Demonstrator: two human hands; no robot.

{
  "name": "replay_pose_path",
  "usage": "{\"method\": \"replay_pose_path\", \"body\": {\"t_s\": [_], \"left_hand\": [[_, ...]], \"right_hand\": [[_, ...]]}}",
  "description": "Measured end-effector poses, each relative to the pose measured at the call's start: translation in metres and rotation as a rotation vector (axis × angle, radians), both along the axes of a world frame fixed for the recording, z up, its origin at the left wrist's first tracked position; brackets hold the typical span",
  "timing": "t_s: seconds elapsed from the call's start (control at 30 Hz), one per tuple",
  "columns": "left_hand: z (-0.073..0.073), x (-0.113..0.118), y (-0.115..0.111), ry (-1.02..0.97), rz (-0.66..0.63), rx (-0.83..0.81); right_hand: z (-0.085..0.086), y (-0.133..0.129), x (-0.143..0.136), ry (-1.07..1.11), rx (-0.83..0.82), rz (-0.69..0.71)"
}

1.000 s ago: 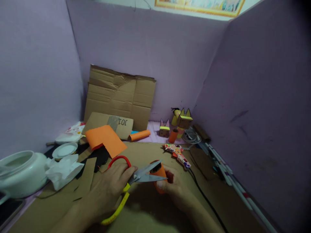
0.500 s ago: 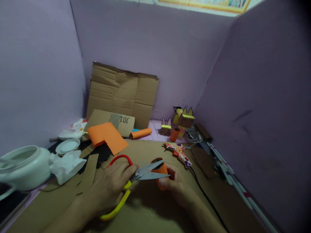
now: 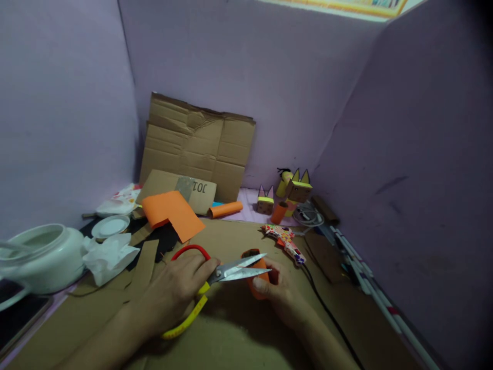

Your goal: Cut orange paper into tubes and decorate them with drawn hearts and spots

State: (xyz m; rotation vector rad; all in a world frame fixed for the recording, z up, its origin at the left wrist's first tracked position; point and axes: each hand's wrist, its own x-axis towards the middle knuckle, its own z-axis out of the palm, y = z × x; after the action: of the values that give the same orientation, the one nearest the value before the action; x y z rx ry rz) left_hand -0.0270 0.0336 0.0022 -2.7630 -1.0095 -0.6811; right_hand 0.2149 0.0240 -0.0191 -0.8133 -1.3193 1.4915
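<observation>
My left hand [image 3: 183, 288] is closed around the red and yellow handles of a pair of scissors [image 3: 231, 271]. The blades are slightly parted and point right, crossing in front of an orange paper tube [image 3: 261, 292]. My right hand [image 3: 283, 290] grips that short tube, thumb on the near side and fingers behind. Its dark hollow end faces up. Whether the blades touch the paper I cannot tell. Beyond the right hand lies a patterned glue gun [image 3: 285, 241] with a black cord.
Orange paper [image 3: 175, 210], an orange roll [image 3: 226, 209] and another orange tube [image 3: 279, 213] are farther back. Cardboard animal heads [image 3: 265, 203] stand near the wall. A white pot [image 3: 42, 262] and crumpled tissue [image 3: 110, 259] are at left; pale rods [image 3: 370, 285] run along the right.
The scissor blades have closed a little over the tube, with the left hand still on the handles. The whole view has shifted slightly.
</observation>
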Motion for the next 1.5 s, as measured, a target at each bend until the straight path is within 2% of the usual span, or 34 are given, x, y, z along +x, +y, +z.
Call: {"method": "replay_pose_path", "body": {"t_s": [0.33,0.53,0.93,1.2,1.5], "left_hand": [[0.0,-0.004,0.005,0.027,-0.035,0.038],[0.0,-0.003,0.002,0.042,-0.017,0.061],[-0.006,-0.006,0.002,0.081,0.036,0.07],[-0.013,-0.007,0.003,0.114,0.075,-0.005],[-0.013,-0.009,0.002,0.097,0.073,-0.038]], "right_hand": [[0.005,0.001,-0.002,-0.059,-0.016,-0.052],[0.011,-0.002,-0.004,-0.142,0.012,-0.147],[0.012,0.0,-0.007,-0.209,0.074,-0.31],[0.014,0.002,-0.009,-0.193,0.005,-0.338],[0.019,0.001,-0.015,-0.23,0.049,-0.425]]}}
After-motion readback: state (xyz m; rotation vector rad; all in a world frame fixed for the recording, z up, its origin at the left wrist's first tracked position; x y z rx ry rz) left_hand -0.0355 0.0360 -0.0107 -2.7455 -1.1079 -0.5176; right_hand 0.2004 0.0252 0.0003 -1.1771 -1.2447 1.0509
